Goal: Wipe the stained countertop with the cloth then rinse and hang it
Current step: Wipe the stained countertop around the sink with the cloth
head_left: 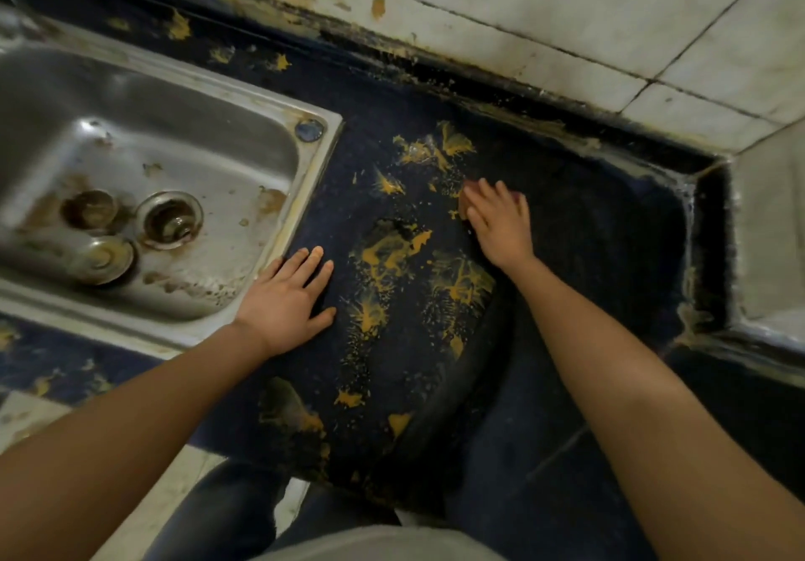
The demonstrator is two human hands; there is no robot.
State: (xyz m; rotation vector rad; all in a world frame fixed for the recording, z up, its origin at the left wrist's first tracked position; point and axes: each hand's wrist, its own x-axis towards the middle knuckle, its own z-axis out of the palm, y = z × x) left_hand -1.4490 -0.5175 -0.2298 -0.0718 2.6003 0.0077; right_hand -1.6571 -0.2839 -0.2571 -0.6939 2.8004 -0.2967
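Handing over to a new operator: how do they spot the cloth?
From the steel sink, go right across the dark blue countertop to the right hand. The cloth is the reddish-brown scrap peeking from under its fingers, duller than the yellow stains nearby.

The desk (579,229) is dark blue, speckled and matt, crusted with rough mustard-yellow stains (387,255). At its left edge the sink (311,186) is brushed metal with a dull sheen, blotched brown. Along the far edge the wall tiles (544,11) look pale, smooth and grimy.
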